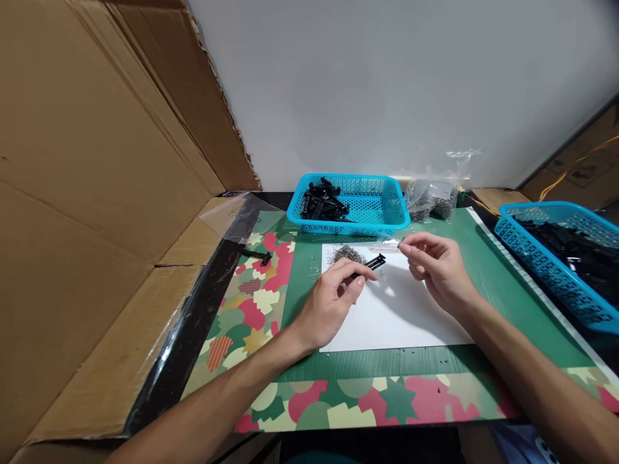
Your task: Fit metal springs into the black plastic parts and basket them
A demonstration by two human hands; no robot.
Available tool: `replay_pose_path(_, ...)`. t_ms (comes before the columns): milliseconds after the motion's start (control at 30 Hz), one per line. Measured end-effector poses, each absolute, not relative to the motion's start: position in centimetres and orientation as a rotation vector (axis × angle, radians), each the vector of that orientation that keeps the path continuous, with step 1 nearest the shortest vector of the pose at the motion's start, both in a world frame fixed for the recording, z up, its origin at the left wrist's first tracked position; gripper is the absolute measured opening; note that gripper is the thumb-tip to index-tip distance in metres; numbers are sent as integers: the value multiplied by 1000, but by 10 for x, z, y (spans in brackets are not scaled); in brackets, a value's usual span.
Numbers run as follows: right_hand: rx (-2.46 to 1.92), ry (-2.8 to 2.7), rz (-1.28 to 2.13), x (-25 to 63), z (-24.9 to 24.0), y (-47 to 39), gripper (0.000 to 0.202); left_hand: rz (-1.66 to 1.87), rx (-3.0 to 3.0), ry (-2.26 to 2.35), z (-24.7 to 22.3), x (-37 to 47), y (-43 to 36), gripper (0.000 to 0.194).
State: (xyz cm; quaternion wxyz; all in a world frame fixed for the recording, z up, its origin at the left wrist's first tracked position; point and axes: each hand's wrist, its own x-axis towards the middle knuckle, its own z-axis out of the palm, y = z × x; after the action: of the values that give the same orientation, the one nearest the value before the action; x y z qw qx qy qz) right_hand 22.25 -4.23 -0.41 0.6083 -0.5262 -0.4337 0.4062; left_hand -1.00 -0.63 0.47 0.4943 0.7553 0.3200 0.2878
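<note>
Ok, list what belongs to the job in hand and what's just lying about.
Likely in use:
black piece in left hand
pile of bits
bags of bits
white paper
blue basket
right-hand basket

Probably just lying about:
cardboard
clear plastic sheet

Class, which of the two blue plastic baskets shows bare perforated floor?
The blue rectangular plastic basket behind the white paper sheet: its black plastic parts are heaped left, leaving floor bare right. The basket at the picture's right edge shows none.

Your L hand (333, 296) is over paper (391, 325); rel. to grip: bit pile (348, 252) just behind, basket (348, 227) w/ parts (322, 203) farther back, bags (432, 203) back-R.
</note>
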Motion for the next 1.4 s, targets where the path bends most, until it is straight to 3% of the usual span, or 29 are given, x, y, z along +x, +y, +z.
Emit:
replay_pose_path(233, -1300, -1144, 994, 217, -3, -46, 28, 622, 1885, 842, -3, -7, -10, 51)
replay_pose_path(433, -1421, -1198, 1061, 220, 6, -46, 24, 601, 2199, 859, -14, -10, -13, 39)
replay_pose_path(600, -1444, -1319, 1095, 221, -1, -46, 16, 589, 2305, 926, -14, -9, -16, 41)
replay_pose_path(1400, -1593, -1415, 911, 213, -12, -46, 19, 642, 2574, 802, -19, -6, -19, 31)
